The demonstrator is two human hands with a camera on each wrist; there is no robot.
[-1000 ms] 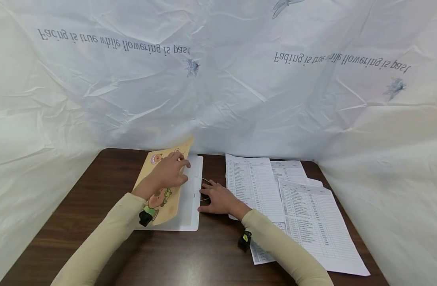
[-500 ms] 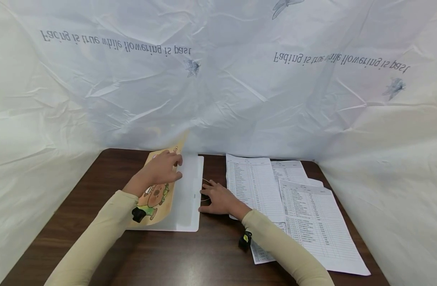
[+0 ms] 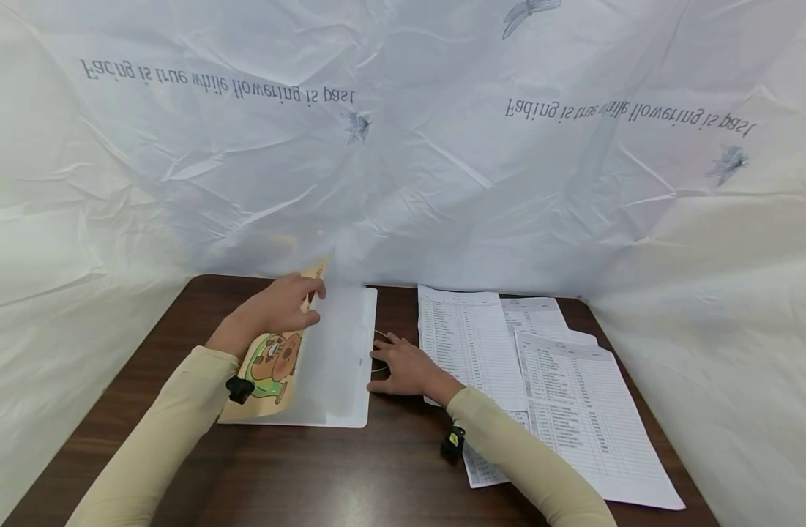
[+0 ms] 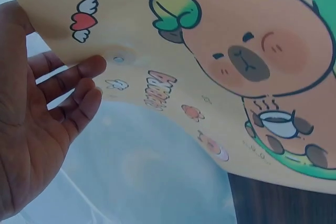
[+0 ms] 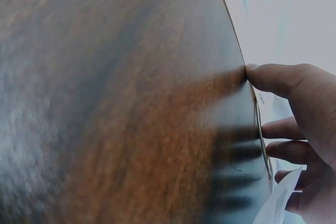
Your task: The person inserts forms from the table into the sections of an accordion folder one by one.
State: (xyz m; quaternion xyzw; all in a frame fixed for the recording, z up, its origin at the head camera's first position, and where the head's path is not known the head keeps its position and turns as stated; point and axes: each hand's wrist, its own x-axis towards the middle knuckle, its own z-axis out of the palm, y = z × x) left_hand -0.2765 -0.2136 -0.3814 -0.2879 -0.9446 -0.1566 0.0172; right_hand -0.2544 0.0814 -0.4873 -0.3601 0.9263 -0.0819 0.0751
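Note:
A file folder with a yellow cartoon capybara cover (image 3: 271,373) lies on the left half of the table, its cover raised and tilted leftward. My left hand (image 3: 274,307) holds the cover's free edge; in the left wrist view, my left hand (image 4: 37,114) has fingers on both sides of that edge. Beneath the cover shows the folder's pale, translucent inside (image 3: 333,359). My right hand (image 3: 405,366) rests at the folder's right edge with fingers spread. In the right wrist view, the thumb of my right hand (image 5: 315,119) touches that edge, beside a thin elastic band (image 5: 260,129).
Several printed sheets (image 3: 587,410) lie overlapping on the right of the dark wooden table (image 3: 350,476). My right forearm crosses over some of them. A white plastic curtain (image 3: 403,183) encloses the table at the back and sides.
My left hand has moved left, swinging the folder's cover with it and uncovering more of the pale inside. My right hand has stayed at the right edge.

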